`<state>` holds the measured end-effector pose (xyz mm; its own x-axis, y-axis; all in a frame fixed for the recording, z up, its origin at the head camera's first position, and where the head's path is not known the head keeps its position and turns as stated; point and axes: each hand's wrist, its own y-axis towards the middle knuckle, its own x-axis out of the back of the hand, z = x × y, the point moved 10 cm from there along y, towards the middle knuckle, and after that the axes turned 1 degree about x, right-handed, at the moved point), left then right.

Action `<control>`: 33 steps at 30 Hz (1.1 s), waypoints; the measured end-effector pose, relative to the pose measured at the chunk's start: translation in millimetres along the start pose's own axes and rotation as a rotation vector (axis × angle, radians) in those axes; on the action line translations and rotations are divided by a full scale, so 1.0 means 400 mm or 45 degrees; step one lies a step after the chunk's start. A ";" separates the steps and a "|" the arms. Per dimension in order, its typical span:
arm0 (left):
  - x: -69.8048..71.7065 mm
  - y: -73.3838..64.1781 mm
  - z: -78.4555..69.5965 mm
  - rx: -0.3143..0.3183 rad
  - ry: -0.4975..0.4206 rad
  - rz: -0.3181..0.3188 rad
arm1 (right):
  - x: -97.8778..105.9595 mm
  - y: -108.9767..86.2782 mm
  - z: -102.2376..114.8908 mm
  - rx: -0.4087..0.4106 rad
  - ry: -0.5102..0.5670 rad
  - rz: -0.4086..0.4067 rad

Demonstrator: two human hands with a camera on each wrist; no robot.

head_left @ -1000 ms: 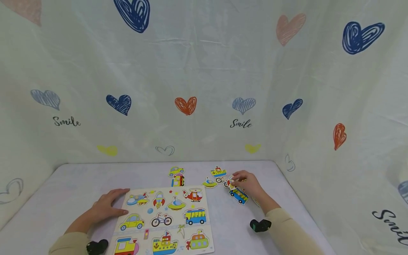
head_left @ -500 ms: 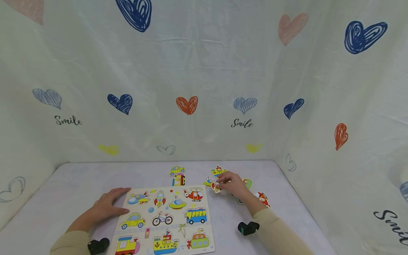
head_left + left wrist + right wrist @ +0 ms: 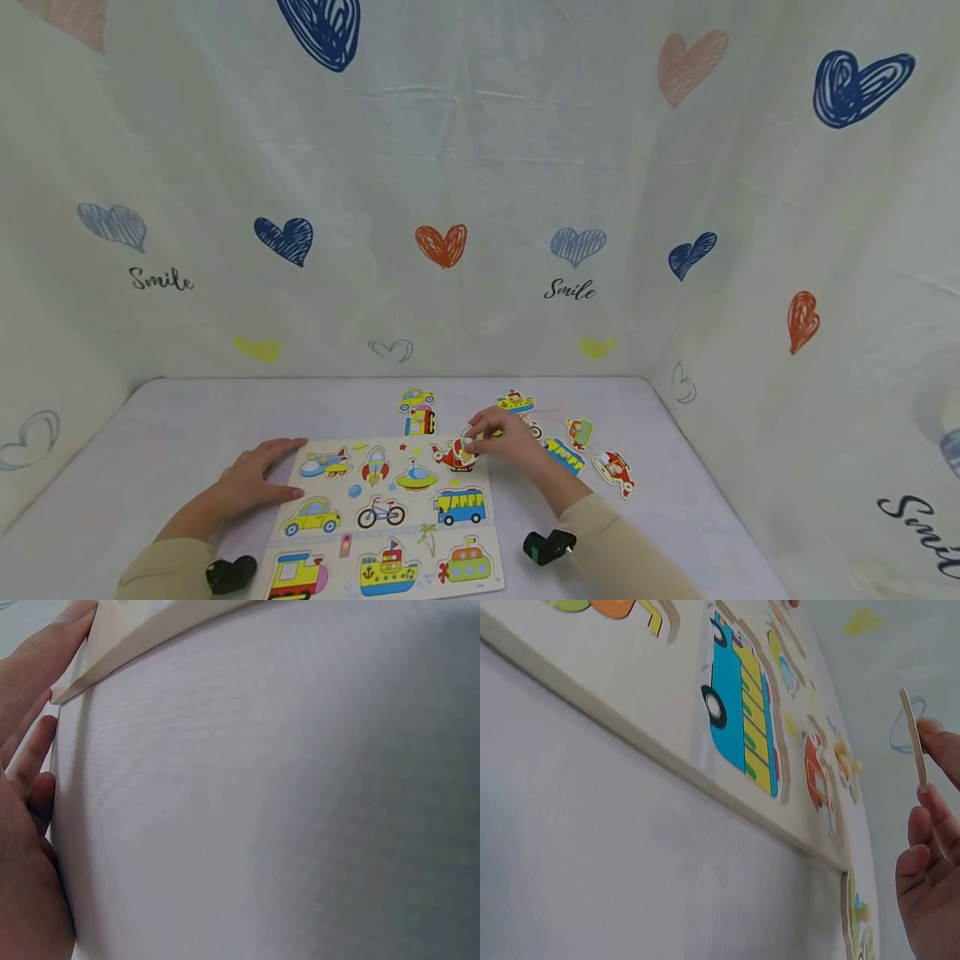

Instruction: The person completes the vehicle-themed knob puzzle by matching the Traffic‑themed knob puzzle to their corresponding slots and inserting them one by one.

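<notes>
A wooden puzzle board [image 3: 408, 542] printed with vehicles lies on the table. My left hand [image 3: 251, 485] rests at its upper left edge, thumb on the board and fingers extended; the left wrist view shows the thumb [image 3: 56, 645] over the edge. My right hand [image 3: 513, 442] pinches a thin puzzle piece [image 3: 468, 442] between thumb and fingertips, above the printed helicopter at the board's upper right. In the right wrist view the puzzle piece [image 3: 915, 739] is seen edge-on, raised over the board; its printed face is turned away there.
Loose pieces lie behind and right of the board: a car [image 3: 416, 400], a train [image 3: 420, 421], a ship [image 3: 516, 402], a bus [image 3: 564, 456], a submarine [image 3: 579, 433] and a helicopter [image 3: 615, 472]. A bicycle piece is partly hidden by my right hand. Heart-printed cloth [image 3: 480, 167] surrounds the table.
My right hand has carried the puzzle piece left from the loose pieces to above the board's upper right corner. The submarine and helicopter pieces have come into view. My left hand stays put.
</notes>
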<state>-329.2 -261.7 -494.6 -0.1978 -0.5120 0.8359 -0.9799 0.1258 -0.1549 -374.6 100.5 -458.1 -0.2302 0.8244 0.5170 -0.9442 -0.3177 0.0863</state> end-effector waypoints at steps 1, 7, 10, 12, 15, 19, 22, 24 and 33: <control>-0.001 0.000 0.001 0.001 -0.001 -0.001 | -0.010 0.002 0.003 -0.006 -0.001 0.011; -0.002 -0.003 -0.001 0.009 -0.009 0.006 | -0.073 0.011 0.026 -0.004 0.021 0.082; -0.003 -0.004 -0.002 0.009 -0.012 0.009 | -0.099 0.012 0.040 0.017 0.026 0.108; -0.003 -0.003 -0.002 0.009 -0.012 0.007 | -0.115 0.013 0.045 0.016 0.025 0.117; -0.003 -0.001 0.000 0.006 -0.009 0.001 | -0.140 0.017 0.052 0.013 0.043 0.133; -0.002 0.001 0.003 0.009 -0.013 0.000 | -0.172 0.025 0.056 -0.025 0.094 0.152; 0.000 0.000 0.005 0.015 -0.016 0.001 | -0.198 0.028 0.060 -0.053 0.103 0.172; 0.000 0.000 0.005 0.010 -0.017 0.000 | -0.212 0.031 0.064 -0.060 0.100 0.177; -0.002 -0.003 0.000 0.000 -0.048 -0.020 | -0.259 0.044 0.078 -0.041 0.244 0.197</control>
<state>-327.7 -261.6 -494.9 -0.1831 -0.5458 0.8176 -0.9829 0.1175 -0.1417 -360.0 -5.2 -483.4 -0.4102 0.8420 0.3505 -0.9005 -0.4347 -0.0098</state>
